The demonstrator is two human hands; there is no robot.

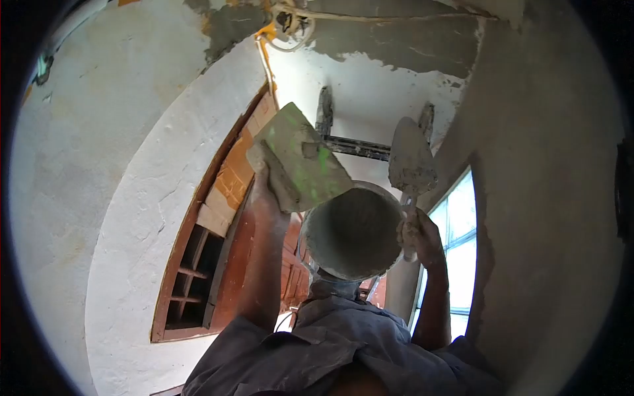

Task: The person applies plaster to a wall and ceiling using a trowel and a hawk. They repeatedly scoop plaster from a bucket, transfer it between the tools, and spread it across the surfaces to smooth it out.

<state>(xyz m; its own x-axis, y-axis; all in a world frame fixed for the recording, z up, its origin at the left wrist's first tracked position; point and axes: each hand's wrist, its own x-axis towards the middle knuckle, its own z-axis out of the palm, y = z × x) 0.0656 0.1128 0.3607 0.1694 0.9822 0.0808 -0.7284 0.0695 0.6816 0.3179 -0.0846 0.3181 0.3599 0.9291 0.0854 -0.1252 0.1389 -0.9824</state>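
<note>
My left hand (264,188) is closed on a flat rectangular plastering float (305,157), greenish grey and smeared with mortar, tilted in front of me. On the other side, my right hand (421,237) grips the handle of a pointed trowel (413,158), whose grey-coated blade points up. Between the two hands is a round bucket (356,231), its inside dark and its rim crusted with mortar. The float's lower corner overlaps the bucket's upper rim in the view. Part of my left hand's fingers is hidden by the float.
Behind the bucket stands a dirty ladder-like frame (356,146). A wooden window frame (191,284) with cardboard (231,175) is at the left, a bright window (459,244) at the right. Cables (389,16) hang at the top, near patchy plaster (409,43).
</note>
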